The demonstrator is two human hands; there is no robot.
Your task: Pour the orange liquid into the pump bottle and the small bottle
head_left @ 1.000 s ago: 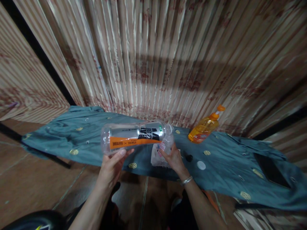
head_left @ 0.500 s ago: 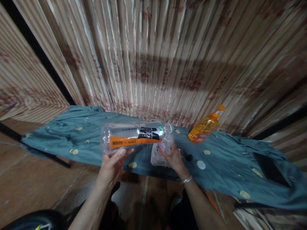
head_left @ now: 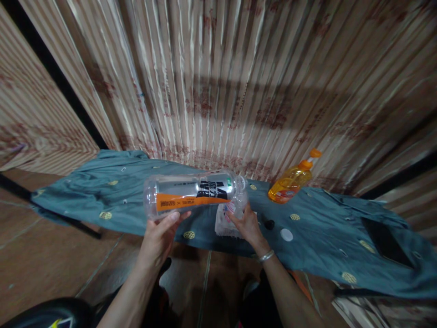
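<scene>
My left hand point(head_left: 160, 237) is closed round the lower side of a large clear plastic bottle point(head_left: 177, 187) with a silver, black and orange label. The bottle lies nearly level above the table, its uncapped-looking neck to the right. My right hand point(head_left: 248, 225) is closed on a small clear plastic container point(head_left: 240, 201) just under that neck. Whether the two touch is hard to tell, and the container's exact kind is unclear. Behind the right hand, a whitish soft packet point(head_left: 223, 228) with pink print rests on the cloth, partly hidden.
A teal patterned cloth point(head_left: 126, 196) covers the narrow table. On it stand an orange pump bottle point(head_left: 288, 184), a small black cap-like piece point(head_left: 269, 224), a white round lid point(head_left: 287, 234) and a black phone point(head_left: 385, 241). A striped curtain point(head_left: 211, 91) hangs behind.
</scene>
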